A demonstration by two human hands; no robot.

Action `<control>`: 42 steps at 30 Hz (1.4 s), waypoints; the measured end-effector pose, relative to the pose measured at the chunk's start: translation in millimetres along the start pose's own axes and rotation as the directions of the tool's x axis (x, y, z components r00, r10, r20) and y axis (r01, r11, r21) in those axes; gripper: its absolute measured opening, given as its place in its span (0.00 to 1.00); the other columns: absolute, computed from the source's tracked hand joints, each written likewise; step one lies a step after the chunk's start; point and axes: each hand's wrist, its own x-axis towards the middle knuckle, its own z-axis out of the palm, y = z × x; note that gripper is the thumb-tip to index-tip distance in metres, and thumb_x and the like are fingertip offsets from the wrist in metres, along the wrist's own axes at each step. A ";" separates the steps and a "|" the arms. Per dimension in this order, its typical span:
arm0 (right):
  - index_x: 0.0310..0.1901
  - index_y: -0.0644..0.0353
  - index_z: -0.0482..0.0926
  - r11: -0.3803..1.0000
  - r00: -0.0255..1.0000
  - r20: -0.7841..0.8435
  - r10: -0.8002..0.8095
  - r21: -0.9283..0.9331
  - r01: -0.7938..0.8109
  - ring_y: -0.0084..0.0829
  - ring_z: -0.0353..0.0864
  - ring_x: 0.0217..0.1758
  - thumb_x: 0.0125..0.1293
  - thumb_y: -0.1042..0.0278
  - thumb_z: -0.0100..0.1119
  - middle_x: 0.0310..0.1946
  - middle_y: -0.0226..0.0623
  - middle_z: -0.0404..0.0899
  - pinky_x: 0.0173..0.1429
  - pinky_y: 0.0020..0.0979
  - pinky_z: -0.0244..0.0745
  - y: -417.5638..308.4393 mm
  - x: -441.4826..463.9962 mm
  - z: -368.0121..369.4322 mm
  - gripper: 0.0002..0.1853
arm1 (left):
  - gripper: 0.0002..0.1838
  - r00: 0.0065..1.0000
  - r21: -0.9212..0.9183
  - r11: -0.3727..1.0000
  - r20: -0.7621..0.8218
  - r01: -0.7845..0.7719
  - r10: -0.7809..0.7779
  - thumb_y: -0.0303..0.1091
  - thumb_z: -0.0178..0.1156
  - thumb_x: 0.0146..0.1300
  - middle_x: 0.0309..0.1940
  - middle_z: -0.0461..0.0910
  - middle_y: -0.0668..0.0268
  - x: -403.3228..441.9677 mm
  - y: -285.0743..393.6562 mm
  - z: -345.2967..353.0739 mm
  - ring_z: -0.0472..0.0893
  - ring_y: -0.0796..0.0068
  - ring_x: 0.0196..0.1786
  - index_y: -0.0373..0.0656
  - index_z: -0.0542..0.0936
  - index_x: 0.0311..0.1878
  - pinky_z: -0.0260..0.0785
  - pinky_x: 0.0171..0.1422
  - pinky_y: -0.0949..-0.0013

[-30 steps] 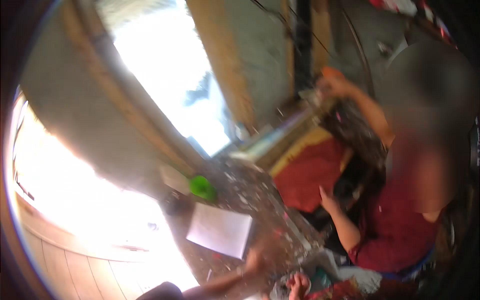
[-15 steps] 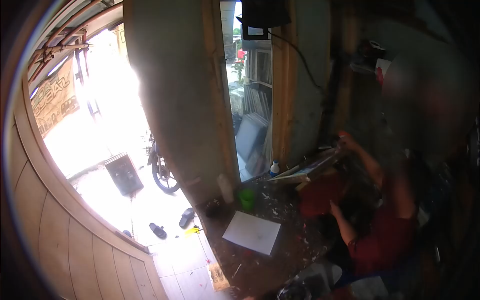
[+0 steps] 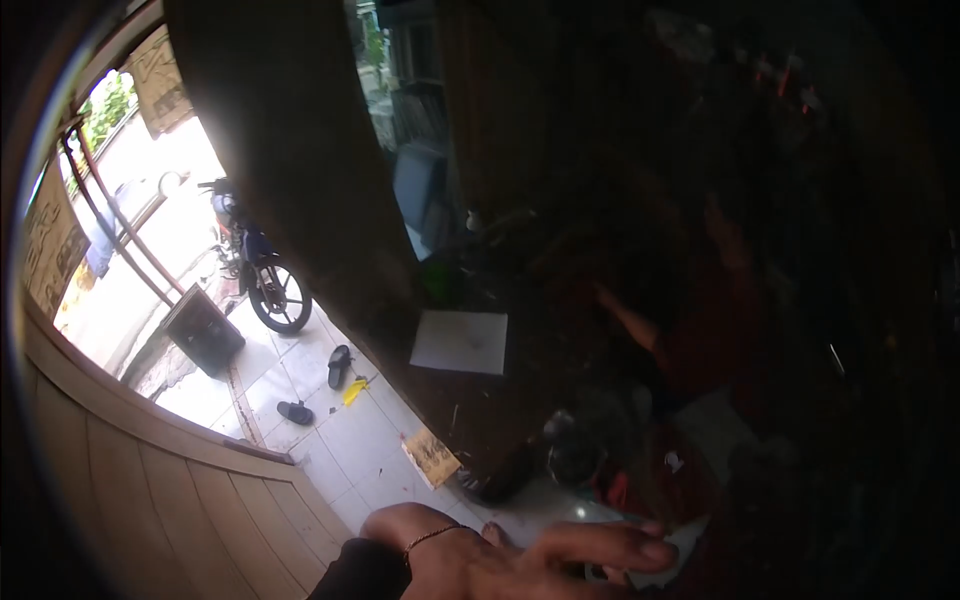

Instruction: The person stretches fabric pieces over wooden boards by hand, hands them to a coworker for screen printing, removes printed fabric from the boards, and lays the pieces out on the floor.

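My left hand [image 3: 560, 555] reaches in from the bottom edge, large and close, with a thin chain on the wrist and a dark sleeve behind it. Its fingers look bent and closed beside a pale, thin object [image 3: 685, 545]; what they grip is hard to make out. No clear part of my right hand shows. Beyond, a white sheet [image 3: 460, 342] lies flat on a dark, speckled work table [image 3: 490, 420]. Near the table's front edge stands a dim, round container [image 3: 575, 450], its contents too dark to tell.
In shadow at the right is another person in a dark red top, one arm [image 3: 632, 322] over the table. A green cup [image 3: 435, 280] stands by the wall. On the left are slippers [image 3: 295, 412], a yellow scrap [image 3: 355, 391], a dark box [image 3: 203, 330] and a motorcycle [image 3: 280, 295].
The view has swung, so the table sits further left and the right side is darker. My left hand, out of sight half a second ago, now fills the bottom. The co-worker's raised arm is lost in shadow.
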 end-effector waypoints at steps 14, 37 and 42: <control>0.36 0.61 0.80 0.904 0.844 -0.379 -0.379 -0.345 0.251 0.36 0.84 0.35 0.57 0.64 0.65 0.31 0.40 0.83 0.41 0.37 0.80 53.4 80.3 -184.7 0.10 | 0.15 0.084 -0.029 0.172 -0.785 0.985 -0.614 0.38 0.50 0.71 0.49 0.80 0.58 -96.5 -355.7 -38.6 0.79 0.70 0.52 0.36 0.79 0.47 0.69 0.59 0.65; 0.43 0.61 0.77 0.914 0.774 -0.500 -0.389 -0.106 0.391 0.36 0.82 0.46 0.60 0.73 0.61 0.42 0.42 0.80 0.44 0.34 0.77 66.9 144.1 -348.0 0.09 | 0.18 0.131 0.633 -0.765 -0.774 0.119 -0.619 0.38 0.51 0.68 0.48 0.77 0.58 -358.1 -658.8 -304.4 0.74 0.63 0.54 0.38 0.74 0.55 0.67 0.57 0.59; 0.39 0.63 0.77 0.958 0.785 -0.567 -0.251 -0.031 0.285 0.37 0.84 0.32 0.60 0.73 0.61 0.32 0.43 0.82 0.38 0.33 0.79 133.6 102.3 -340.2 0.07 | 0.16 0.124 0.573 -0.774 -0.818 0.270 -0.562 0.38 0.51 0.68 0.44 0.79 0.59 -355.7 -687.9 -311.2 0.75 0.66 0.49 0.38 0.76 0.52 0.68 0.54 0.62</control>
